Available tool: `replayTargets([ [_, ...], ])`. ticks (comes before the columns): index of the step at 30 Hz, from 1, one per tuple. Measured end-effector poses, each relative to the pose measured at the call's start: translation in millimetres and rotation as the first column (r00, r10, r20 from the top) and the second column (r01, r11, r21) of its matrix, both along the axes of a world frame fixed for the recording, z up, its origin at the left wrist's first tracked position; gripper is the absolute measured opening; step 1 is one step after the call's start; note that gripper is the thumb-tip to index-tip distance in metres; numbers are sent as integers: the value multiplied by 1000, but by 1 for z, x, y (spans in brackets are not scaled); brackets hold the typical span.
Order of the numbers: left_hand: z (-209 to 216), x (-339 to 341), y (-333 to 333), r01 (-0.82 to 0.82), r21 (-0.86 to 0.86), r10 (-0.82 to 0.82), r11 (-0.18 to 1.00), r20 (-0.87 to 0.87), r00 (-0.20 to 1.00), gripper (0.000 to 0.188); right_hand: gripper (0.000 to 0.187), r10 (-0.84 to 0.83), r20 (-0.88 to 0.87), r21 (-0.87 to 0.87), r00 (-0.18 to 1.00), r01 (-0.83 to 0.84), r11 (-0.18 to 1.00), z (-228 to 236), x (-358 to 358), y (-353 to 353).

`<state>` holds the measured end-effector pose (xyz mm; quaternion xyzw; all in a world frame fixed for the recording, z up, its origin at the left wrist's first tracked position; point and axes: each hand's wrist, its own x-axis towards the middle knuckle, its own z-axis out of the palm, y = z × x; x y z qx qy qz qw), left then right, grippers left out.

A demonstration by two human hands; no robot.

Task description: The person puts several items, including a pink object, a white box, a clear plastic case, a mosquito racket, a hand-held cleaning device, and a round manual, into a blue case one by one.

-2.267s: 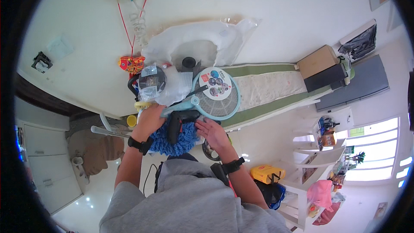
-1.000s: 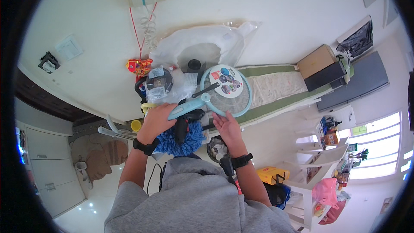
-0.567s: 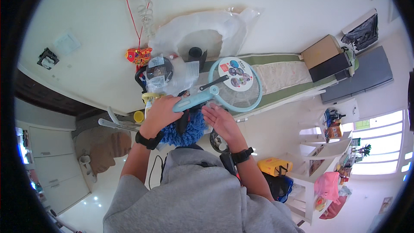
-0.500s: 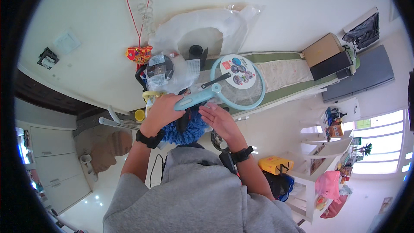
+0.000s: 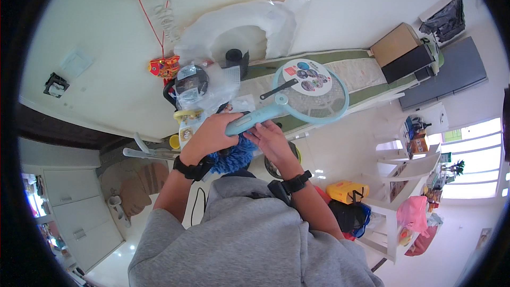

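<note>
A light-blue electric mosquito swatter is held in front of me, tilted with its round mesh head up to the right. My left hand is closed around the lower end of its handle. Against the underside of the handle are the fingertips of my right hand, bent and drawn together; part of their contact is hidden. A round white card with printed pictures covers part of the mesh. Across the neck a flat black strip shows. Below my hands is a blue shaggy, fluffy thing.
A long bench with a green-and-white cover runs along the wall. At its left lie clear plastic wrapping, a black cylinder and a yellow-handled item. A cardboard box stands at the far right end; bags sit by white furniture.
The swatter has shifted to the right in view and its head has risen slightly. My right hand's fingers, spread apart before, have come up against the handle. My left hand keeps its hold.
</note>
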<state>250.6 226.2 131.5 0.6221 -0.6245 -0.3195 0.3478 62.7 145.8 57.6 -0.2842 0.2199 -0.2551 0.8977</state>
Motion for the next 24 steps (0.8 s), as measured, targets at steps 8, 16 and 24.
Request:
replayTargets([
  [8, -5, -16, -10, -31, -108, 31, 994, 5, 999, 52, 34, -65, 76, -27, 995, 67, 997, 3, -7, -4],
  [16, -4, -22, -16, -37, 49, 35, 998, 27, 999, 51, 41, -39, -4, -73, 999, 39, 997, 3, -9, 1],
  [24, -17, -23, -19, -67, -28, 68, 997, 36, 997, 53, 43, -12, 49, 0, 999, 12, 1000, -3, -8, -5],
])
